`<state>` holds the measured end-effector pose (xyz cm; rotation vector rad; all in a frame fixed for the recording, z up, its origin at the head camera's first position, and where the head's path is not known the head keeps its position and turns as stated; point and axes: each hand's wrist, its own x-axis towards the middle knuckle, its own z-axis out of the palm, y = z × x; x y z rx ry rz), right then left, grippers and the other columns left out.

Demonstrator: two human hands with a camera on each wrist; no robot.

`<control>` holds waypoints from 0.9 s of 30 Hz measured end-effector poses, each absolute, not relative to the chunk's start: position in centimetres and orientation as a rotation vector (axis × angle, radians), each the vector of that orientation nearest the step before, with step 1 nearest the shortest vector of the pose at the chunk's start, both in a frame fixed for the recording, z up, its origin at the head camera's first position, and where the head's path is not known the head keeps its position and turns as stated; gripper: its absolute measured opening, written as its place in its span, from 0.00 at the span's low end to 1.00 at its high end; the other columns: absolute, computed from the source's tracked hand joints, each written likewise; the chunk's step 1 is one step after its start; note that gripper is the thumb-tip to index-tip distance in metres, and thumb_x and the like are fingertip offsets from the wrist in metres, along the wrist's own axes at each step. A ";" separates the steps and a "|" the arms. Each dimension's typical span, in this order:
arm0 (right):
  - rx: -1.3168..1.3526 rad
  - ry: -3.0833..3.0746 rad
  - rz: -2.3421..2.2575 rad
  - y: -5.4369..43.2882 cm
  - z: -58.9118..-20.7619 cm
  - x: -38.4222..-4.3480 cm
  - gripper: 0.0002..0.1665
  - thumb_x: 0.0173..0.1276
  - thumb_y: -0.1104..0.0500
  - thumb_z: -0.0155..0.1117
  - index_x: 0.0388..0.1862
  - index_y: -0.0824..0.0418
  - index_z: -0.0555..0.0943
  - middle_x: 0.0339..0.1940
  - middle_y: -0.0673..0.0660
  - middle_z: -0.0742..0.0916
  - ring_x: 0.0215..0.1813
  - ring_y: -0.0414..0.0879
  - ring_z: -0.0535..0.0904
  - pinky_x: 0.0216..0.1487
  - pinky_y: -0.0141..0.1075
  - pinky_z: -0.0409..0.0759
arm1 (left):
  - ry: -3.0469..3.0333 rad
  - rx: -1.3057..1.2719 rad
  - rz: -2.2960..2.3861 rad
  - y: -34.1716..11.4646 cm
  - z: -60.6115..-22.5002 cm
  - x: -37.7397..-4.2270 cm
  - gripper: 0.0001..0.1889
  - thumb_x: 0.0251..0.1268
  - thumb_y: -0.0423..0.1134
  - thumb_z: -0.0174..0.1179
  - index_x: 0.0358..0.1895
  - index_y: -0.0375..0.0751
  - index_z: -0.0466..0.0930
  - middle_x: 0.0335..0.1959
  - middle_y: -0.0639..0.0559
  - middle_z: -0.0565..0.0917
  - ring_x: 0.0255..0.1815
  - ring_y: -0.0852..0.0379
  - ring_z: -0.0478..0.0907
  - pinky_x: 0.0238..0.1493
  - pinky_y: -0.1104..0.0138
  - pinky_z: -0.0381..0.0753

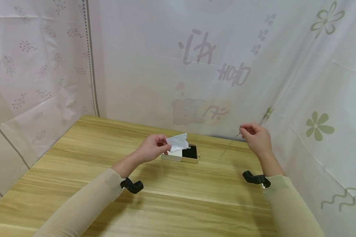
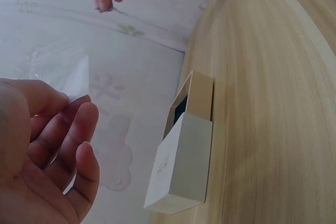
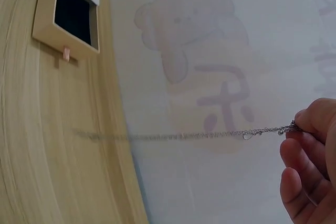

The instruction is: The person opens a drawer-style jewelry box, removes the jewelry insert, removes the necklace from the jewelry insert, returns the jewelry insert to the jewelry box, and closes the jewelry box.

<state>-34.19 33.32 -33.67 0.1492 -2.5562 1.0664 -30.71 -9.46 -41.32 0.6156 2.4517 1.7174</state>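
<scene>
My left hand point(image 1: 152, 148) pinches a small clear plastic bag point(image 1: 178, 143) between thumb and fingertips, above the table. Under and behind the bag is a small white box sleeve point(image 2: 190, 161) with its tan drawer point(image 2: 200, 96) partly pulled out. A black lining point(image 3: 73, 15) fills the drawer, and a little ribbon tab point(image 3: 66, 53) sticks out of its end. Off to the right, my right hand point(image 1: 258, 139) pinches one end of a thin silver chain point(image 3: 210, 135), perhaps a necklace. The chain hangs down from the fingertips, its lower end blurred.
The wood-grain table point(image 1: 166, 197) reaches back to a pale printed curtain point(image 1: 142, 65), which also closes off the left and right sides. Black camera mounts point(image 1: 133, 186) sit on both wrists.
</scene>
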 end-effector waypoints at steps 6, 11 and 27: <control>0.082 -2.596 1.053 34.9 -34.8 -34.5 0.21 0.83 0.49 0.68 0.58 0.65 0.89 0.39 0.41 0.90 0.36 0.25 0.82 0.37 0.22 0.81 | 2.445 0.608 1.723 -9.4 -41.3 -30.5 0.07 0.80 0.40 0.67 0.43 0.40 0.86 0.42 0.35 0.91 0.45 0.35 0.89 0.31 0.68 0.72; 0.025 -2.653 0.989 36.1 -35.8 -34.6 0.22 0.83 0.48 0.66 0.60 0.64 0.88 0.45 0.53 0.92 0.35 0.26 0.81 0.36 0.25 0.81 | 2.447 0.610 1.721 -9.4 -41.2 -30.4 0.06 0.80 0.39 0.67 0.44 0.40 0.87 0.43 0.33 0.91 0.37 0.55 0.88 0.32 0.68 0.74; 0.050 -2.744 0.760 38.0 -38.4 -35.0 0.20 0.83 0.50 0.65 0.58 0.66 0.88 0.47 0.64 0.92 0.40 0.44 0.83 0.35 0.30 0.78 | 2.450 0.605 1.714 -9.3 -41.2 -30.4 0.07 0.80 0.39 0.66 0.44 0.39 0.86 0.42 0.36 0.91 0.36 0.56 0.87 0.32 0.68 0.72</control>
